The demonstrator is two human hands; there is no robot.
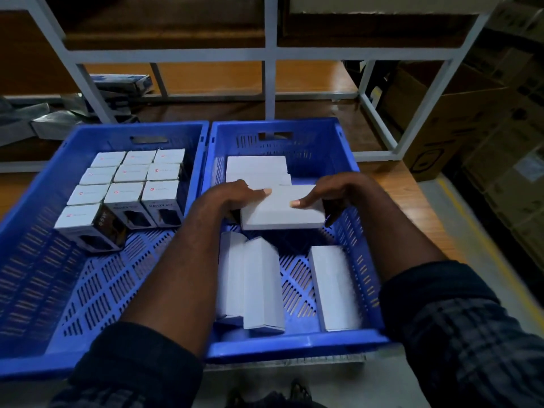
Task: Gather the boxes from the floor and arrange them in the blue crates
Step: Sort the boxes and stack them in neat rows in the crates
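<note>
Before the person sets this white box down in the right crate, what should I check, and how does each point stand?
1. Both hands on the white box: left hand, right hand. Ok.
2. Box over the right crate. Ok.
3. Bare floor in the crate beneath it. Cannot tell; the box hides it.
4. White boxes already inside lie neatly. Not ok; the near ones sit askew.
5. Left crate rows tidy. Ok.

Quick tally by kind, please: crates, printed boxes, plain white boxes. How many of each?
Blue crates: 2
Printed boxes, left crate: 10
Plain white boxes, right crate: at least 5, counting the held box; the back pile may hide more
Total: at least 17
</note>
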